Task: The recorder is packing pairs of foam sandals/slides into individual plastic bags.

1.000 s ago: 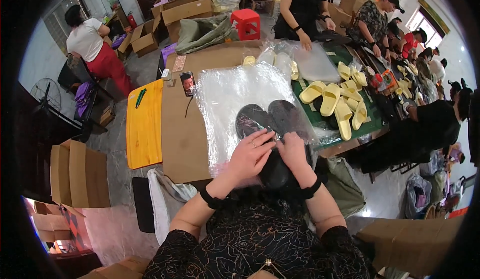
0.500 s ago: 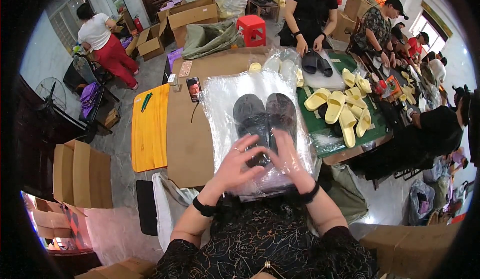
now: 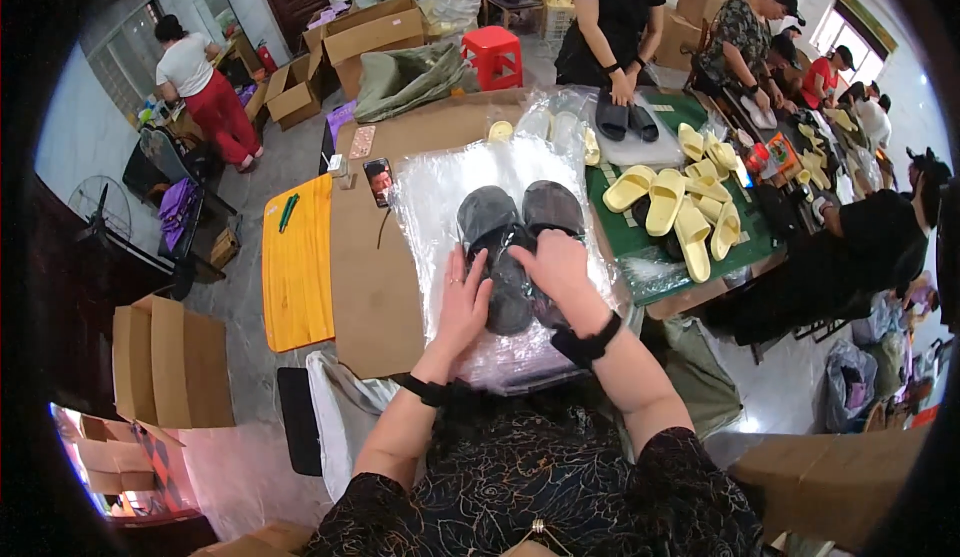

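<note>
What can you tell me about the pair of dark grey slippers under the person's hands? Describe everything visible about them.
The pair of dark grey slippers are slide-type, with wide upper bands and rounded toes, and look like soft moulded foam or rubber. They lie side by side, toes pointing away from the person, on a stack of clear plastic bags over brown cardboard. The left hand rests at the left slipper's heel end; the right hand covers the middle of the pair.

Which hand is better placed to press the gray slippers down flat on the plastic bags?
Right, probably. The right hand already lies on top of the gray slippers, while the left hand rests at their left edge, mostly on the plastic bags.
</note>
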Demonstrator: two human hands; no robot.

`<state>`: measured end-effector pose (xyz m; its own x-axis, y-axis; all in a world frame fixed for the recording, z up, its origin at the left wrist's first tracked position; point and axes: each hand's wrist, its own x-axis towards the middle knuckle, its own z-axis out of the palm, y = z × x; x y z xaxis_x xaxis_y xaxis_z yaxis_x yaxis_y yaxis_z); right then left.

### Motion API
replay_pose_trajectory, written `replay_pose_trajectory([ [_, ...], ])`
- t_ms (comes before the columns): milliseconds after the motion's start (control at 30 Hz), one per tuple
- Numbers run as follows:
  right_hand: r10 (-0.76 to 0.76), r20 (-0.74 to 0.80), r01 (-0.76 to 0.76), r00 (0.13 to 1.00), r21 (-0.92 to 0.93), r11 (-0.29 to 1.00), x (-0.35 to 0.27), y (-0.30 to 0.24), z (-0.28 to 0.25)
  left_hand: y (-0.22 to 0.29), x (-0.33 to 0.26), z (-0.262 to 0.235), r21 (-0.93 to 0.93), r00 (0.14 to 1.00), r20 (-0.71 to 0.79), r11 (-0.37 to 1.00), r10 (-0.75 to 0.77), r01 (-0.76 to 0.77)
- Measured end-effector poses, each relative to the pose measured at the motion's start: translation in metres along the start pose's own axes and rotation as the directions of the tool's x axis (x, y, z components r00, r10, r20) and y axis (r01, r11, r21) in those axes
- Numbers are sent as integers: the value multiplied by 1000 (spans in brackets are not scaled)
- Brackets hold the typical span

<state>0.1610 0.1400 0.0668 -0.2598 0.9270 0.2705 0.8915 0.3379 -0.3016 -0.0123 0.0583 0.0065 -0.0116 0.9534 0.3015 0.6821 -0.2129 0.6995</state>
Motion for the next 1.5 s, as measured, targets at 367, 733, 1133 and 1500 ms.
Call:
replay_pose_trajectory([
  [367, 147, -195, -96, 970, 248, 964, 4, 33, 49, -25, -8, 21, 137, 998, -47, 989, -52, 58],
  [733, 758, -90, -721, 646, 255, 644, -204, 269, 8, -1, -9, 18, 398, 997, 67, 915, 41, -64],
  [1133, 965, -19, -951, 260, -175, 253, -280, 419, 62, 10, -3, 20, 426, 998, 62, 905, -22, -7],
  [1500, 720, 334, -653, 608, 726, 215, -19, 449, 125, 18, 3, 22, 443, 995, 28, 893, -100, 77],
])
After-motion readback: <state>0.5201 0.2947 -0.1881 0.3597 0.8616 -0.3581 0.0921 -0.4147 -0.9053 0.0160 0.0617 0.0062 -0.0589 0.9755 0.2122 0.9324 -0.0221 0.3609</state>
